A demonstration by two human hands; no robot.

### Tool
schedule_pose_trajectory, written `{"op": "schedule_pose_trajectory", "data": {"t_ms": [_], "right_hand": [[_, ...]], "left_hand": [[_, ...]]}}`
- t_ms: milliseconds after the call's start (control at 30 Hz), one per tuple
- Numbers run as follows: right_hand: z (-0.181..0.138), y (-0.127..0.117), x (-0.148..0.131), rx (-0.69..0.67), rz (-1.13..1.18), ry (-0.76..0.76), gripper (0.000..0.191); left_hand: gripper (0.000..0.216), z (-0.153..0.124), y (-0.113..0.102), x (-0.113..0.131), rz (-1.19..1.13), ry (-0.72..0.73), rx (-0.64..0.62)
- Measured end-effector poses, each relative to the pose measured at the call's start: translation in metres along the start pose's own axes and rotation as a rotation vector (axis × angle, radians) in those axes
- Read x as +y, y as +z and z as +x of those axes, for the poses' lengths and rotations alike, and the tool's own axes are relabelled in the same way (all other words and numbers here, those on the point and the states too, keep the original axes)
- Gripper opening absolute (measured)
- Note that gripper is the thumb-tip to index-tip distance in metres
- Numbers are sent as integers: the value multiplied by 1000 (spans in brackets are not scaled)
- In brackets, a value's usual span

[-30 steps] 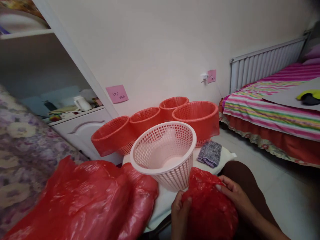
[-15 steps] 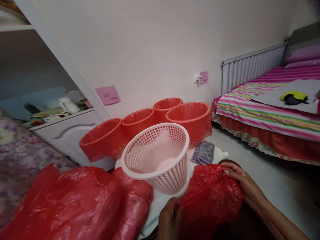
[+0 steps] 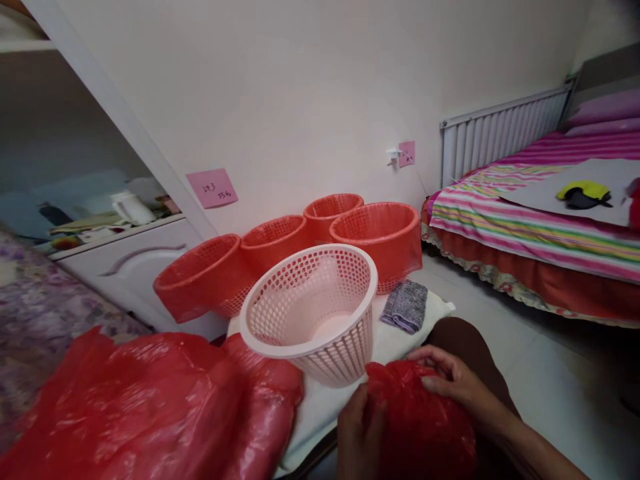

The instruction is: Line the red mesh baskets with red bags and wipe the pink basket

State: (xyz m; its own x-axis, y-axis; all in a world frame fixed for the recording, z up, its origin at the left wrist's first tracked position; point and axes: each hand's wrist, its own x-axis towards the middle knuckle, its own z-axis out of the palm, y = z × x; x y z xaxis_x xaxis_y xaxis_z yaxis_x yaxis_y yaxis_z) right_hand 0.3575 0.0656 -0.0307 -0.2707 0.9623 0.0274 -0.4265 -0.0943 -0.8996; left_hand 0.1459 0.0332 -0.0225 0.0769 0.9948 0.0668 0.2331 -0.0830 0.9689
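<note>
Both my hands hold a crumpled red plastic bag [image 3: 420,427] low in front of me. My left hand [image 3: 357,433] grips its left edge with fingers closed. My right hand [image 3: 453,383] pinches its top right edge. Just beyond the bag a pale pink perforated basket [image 3: 310,310] stands tilted on a white surface [image 3: 320,407]. A large heap of red plastic bags [image 3: 150,407] lies to the left of my hands.
Several red perforated baskets [image 3: 375,233] stand by the wall behind the pink one. A grey folded cloth [image 3: 406,305] lies to its right. A bed with a striped cover [image 3: 530,220] is at the right, a white cabinet [image 3: 135,267] at the left.
My hands have drawn the red bag together: the right hand moved left and down, the left hand rose a little. The bag looks more bunched than half a second ago.
</note>
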Motion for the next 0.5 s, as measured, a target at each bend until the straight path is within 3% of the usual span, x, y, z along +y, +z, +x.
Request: {"op": "schedule_pose_trajectory", "data": {"t_ms": [133,233,333,433,500], "right_hand": [[-7,-11,-9,-5,57,18,36],[-11,-9,-6,-209,-57,69,41],[-13,6,3,-374,-24,68,53],[-11,21,12,-362,-30,56,51],[-8,24,15,-271,-143,16,38]], "left_hand": [[31,-2,-5,2,-130,-40,82],[31,-5,-3,1,-237,-89,185],[38,-7,6,-5,-265,-133,279],[45,-9,13,-15,-185,-126,305],[43,-8,12,-21,-143,-65,205]]}}
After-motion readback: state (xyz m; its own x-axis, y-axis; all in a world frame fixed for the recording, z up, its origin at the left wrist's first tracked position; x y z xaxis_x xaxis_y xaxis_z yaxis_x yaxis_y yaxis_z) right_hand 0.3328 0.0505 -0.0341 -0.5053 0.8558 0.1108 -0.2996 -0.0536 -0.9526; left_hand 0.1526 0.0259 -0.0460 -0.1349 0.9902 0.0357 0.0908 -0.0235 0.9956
